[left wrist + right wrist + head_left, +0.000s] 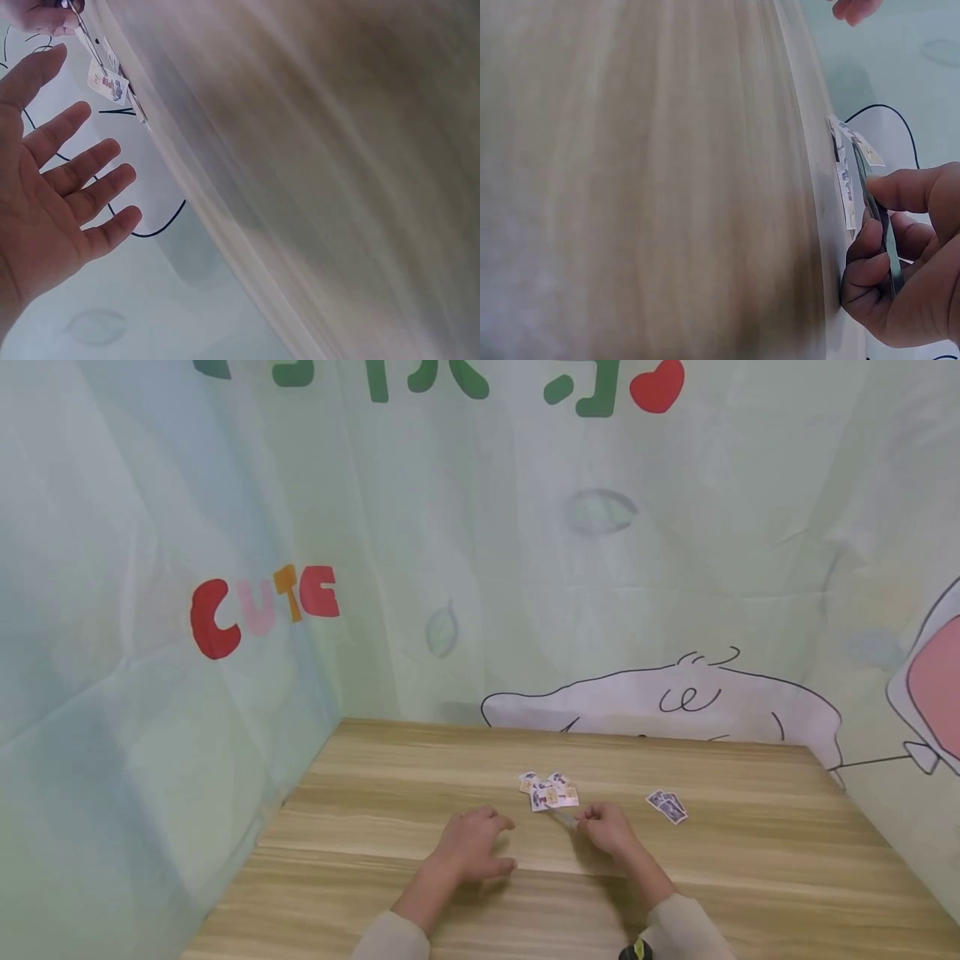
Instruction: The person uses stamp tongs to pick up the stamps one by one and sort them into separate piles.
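Note:
My right hand grips a pair of slim metal tweezers between curled fingers and thumb. Their tips reach the near edge of a small group of printed paper pieces on the table. In the right wrist view a small printed piece stands tilted up by the tips; whether they pinch it I cannot tell. My left hand hovers left of the group, fingers spread and holding nothing; its palm also shows in the left wrist view.
Several dark printed cards lie fanned on the wooden table, right of my right hand. A printed cloth backdrop rises behind the table and along its sides.

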`<action>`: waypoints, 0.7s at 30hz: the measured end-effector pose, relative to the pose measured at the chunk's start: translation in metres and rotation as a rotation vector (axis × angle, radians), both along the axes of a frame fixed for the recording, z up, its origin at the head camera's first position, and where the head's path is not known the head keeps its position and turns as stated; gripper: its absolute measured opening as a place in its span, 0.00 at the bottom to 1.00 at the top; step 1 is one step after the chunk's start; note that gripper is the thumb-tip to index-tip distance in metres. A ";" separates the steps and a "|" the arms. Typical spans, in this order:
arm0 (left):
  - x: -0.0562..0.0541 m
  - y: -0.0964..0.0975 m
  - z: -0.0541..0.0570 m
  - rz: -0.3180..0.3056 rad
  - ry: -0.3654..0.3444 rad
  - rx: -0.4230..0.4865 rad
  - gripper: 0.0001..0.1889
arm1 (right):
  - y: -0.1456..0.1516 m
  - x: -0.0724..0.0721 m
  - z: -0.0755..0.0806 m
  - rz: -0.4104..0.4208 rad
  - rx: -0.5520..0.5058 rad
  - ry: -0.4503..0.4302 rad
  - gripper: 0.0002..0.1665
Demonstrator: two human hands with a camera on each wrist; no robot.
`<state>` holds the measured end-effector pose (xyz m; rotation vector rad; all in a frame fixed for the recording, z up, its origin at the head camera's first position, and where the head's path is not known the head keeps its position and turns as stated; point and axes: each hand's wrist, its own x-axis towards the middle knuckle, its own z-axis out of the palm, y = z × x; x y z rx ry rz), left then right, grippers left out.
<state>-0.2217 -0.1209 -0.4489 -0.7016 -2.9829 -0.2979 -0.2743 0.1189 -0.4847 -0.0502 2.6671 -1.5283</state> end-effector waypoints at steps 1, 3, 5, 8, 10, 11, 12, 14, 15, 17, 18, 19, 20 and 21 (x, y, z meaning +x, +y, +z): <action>-0.001 0.000 0.000 0.003 -0.004 0.001 0.28 | 0.000 -0.001 -0.001 -0.004 0.000 -0.002 0.04; -0.002 0.000 -0.001 0.011 -0.011 0.001 0.28 | 0.000 -0.003 -0.001 -0.009 0.000 -0.007 0.03; -0.003 -0.001 -0.001 0.017 -0.010 -0.002 0.28 | -0.001 -0.006 -0.001 -0.018 -0.005 -0.009 0.03; -0.004 -0.001 -0.002 0.028 -0.013 0.003 0.28 | -0.002 -0.008 0.000 -0.028 -0.005 -0.004 0.03; -0.005 -0.002 -0.002 0.032 -0.014 0.009 0.28 | -0.002 -0.009 0.000 -0.037 -0.006 -0.007 0.02; -0.005 -0.002 -0.003 0.034 -0.014 0.010 0.28 | -0.002 -0.010 0.000 -0.039 -0.004 -0.008 0.02; -0.006 -0.002 -0.003 0.036 -0.015 0.012 0.27 | -0.003 -0.011 0.000 -0.041 -0.001 -0.011 0.02; -0.006 -0.002 -0.004 0.038 -0.018 0.012 0.27 | -0.003 -0.011 0.000 -0.044 0.000 -0.023 0.02; -0.007 -0.002 -0.004 0.039 -0.019 0.011 0.27 | -0.003 -0.011 0.001 -0.043 -0.001 -0.030 0.02; -0.007 -0.003 -0.005 0.041 -0.022 0.009 0.28 | -0.004 -0.010 0.002 -0.037 0.000 -0.036 0.03; -0.007 -0.003 -0.005 0.040 -0.023 0.009 0.28 | -0.004 -0.010 0.002 -0.038 0.001 -0.040 0.03; -0.007 -0.003 -0.005 0.040 -0.023 0.006 0.28 | -0.004 -0.009 0.003 -0.038 0.005 -0.044 0.03; -0.007 -0.003 -0.005 0.038 -0.022 0.006 0.28 | -0.004 -0.008 0.003 -0.037 0.005 -0.044 0.03; -0.007 -0.004 -0.006 0.037 -0.020 0.006 0.28 | -0.004 -0.008 0.004 -0.036 0.008 -0.042 0.03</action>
